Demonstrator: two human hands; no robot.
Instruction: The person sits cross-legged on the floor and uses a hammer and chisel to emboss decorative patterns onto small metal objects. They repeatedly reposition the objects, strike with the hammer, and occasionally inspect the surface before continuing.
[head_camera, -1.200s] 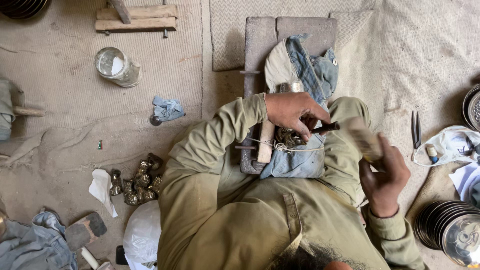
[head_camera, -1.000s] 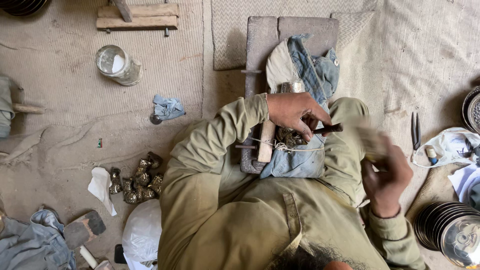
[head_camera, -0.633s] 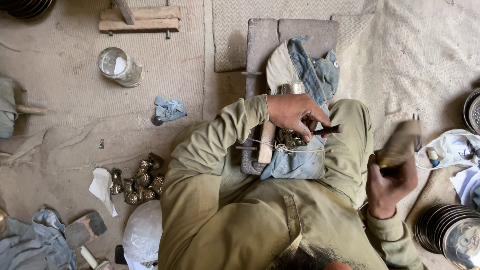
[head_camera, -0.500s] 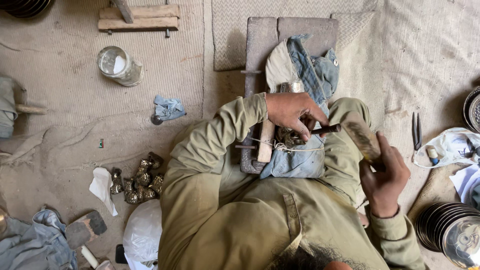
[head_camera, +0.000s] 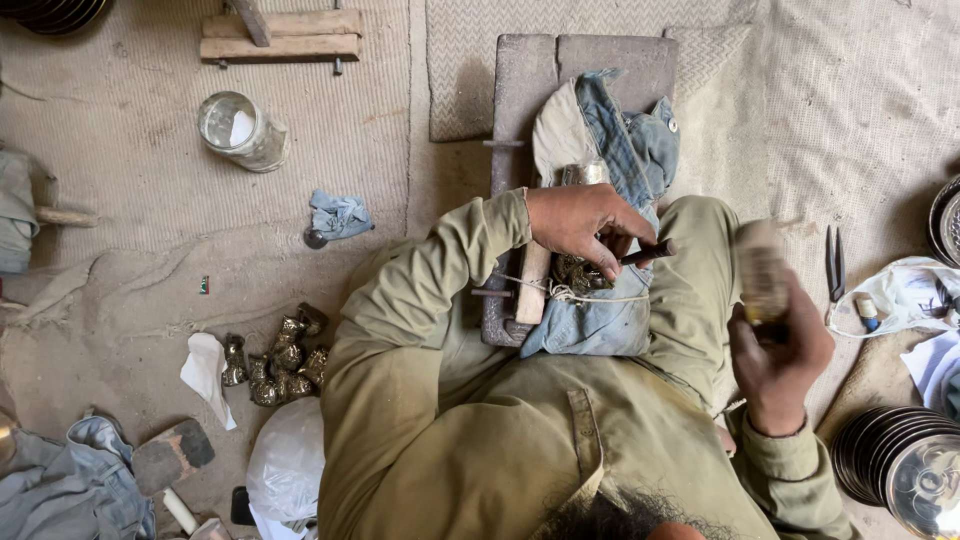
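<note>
My left hand (head_camera: 580, 222) is closed around a thin dark punch tool (head_camera: 650, 252), pressing its tip onto a small brass piece (head_camera: 572, 272) that rests on denim cloth (head_camera: 600, 310) over a grey block (head_camera: 520, 80). My right hand (head_camera: 780, 350) grips a wooden mallet (head_camera: 762, 272), raised and blurred, to the right of the punch. A wooden handle (head_camera: 532, 285) lies on the block under my left wrist.
Several small brass pieces (head_camera: 280, 355) lie on the floor at left, beside a white cloth (head_camera: 205, 370). A tin can (head_camera: 240, 130), wooden blocks (head_camera: 280, 35), pliers (head_camera: 835, 265) and stacked metal plates (head_camera: 900, 465) surround me.
My right hand keeps swinging the mallet up and down toward the punch; it is now raised again. My left hand stays on the punch.
</note>
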